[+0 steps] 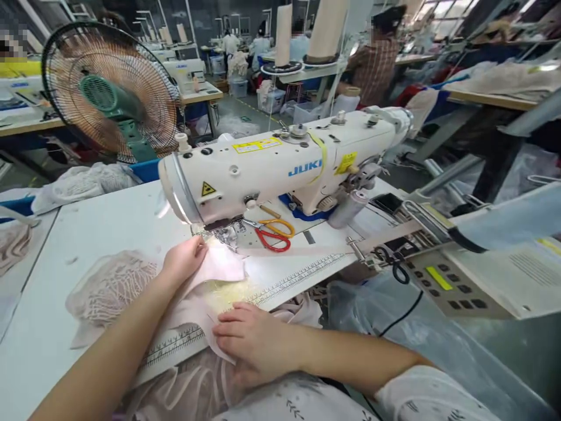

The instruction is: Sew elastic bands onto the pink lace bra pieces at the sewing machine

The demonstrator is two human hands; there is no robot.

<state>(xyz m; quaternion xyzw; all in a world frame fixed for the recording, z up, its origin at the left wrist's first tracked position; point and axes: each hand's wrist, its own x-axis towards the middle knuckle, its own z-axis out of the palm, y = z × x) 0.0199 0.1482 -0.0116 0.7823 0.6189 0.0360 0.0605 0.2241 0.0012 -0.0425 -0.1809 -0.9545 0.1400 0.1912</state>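
My left hand (186,257) is closed on a pale pink fabric piece (223,264), its fingertips close to the needle area of a white JUKI sewing machine (263,164). The fabric lies partly under the machine head and trails toward the table's front edge. My right hand (256,339) rests at that edge with fingers stretched out over the lower part of the fabric; its thumb is lower down, partly hidden. Between the hands a yellowish patch (230,295) shows. Scissors with red and orange handles (276,234) lie on the machine bed, beside the needle area.
Left of my forearm lies a bundle of lacy beige fabric (118,286). A ruler strip (302,275) runs along the table's front edge. A thread cone (348,209) stands by the machine, a control box (456,280) at right. Behind are a large fan (109,93) and other people.
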